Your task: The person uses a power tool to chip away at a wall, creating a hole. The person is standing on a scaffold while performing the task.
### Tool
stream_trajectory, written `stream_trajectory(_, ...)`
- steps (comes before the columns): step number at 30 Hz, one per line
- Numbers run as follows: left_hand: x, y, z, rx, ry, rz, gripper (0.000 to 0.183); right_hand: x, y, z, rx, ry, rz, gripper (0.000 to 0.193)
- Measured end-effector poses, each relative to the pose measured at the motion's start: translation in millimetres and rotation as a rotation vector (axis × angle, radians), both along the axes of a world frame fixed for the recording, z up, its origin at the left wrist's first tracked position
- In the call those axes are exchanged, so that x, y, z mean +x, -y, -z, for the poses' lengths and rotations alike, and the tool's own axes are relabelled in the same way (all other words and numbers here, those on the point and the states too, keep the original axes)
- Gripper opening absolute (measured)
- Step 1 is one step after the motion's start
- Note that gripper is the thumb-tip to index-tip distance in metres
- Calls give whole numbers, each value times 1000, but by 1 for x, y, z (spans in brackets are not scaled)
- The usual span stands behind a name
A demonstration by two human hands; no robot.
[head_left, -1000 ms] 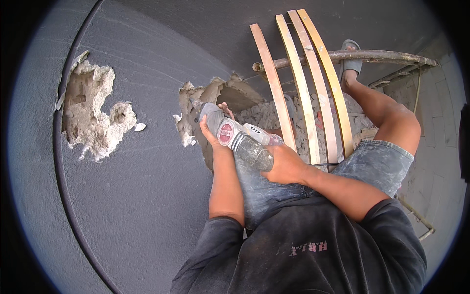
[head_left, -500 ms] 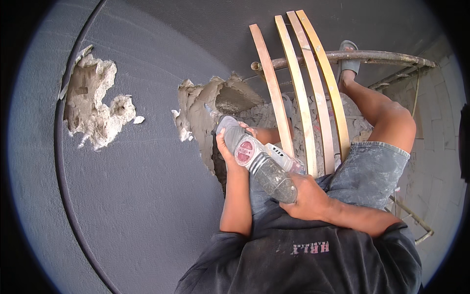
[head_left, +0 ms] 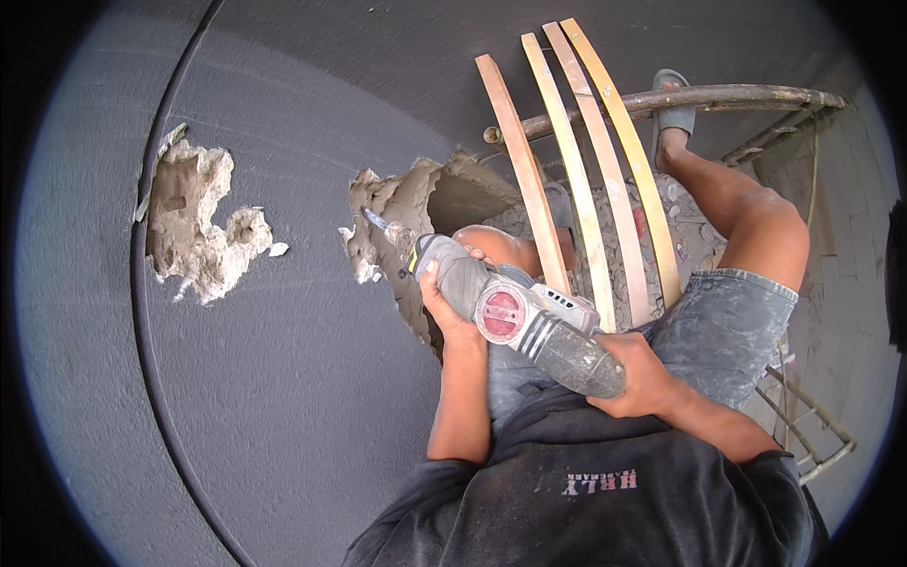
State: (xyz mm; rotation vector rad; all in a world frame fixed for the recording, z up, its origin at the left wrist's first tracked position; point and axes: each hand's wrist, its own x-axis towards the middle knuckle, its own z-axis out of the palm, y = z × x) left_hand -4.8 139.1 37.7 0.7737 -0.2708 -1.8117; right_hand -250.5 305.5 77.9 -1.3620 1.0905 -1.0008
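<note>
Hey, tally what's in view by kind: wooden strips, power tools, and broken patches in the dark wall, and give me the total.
Wooden strips: 4
Power tool: 1
Broken patches: 2
Total: 7

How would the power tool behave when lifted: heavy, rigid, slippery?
The power tool is likely heavy for its size: left hand and right hand both support it. Probably stiff: it looks solid and bulky. Its dusty surface may feel slightly slippery.
</note>
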Motion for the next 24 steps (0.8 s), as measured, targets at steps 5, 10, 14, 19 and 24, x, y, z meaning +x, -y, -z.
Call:
stream_trajectory(5, -6, -20, 12, -63, 38, -62, 52, -20, -12, 7, -48, -57, -74, 35)
stream_trajectory(10, -3, -27, 13, -38, 25, -68, 52, -22, -16, 9, -58, -51, -91, 37)
stream_trajectory(14, -16, -35, -5, -63, 109, 7, 54, -31, -22, 4, -68, -82, -77, 37)
stream_trajectory(19, -4, -54, -14, -114, 167, 28, 55, -38, -26, 13, -66, -79, -160, 38)
stream_trajectory(24, -11, -54, -14, -63, 102, 18, 51, -39, -35, 3, -81, -120, -106, 40)
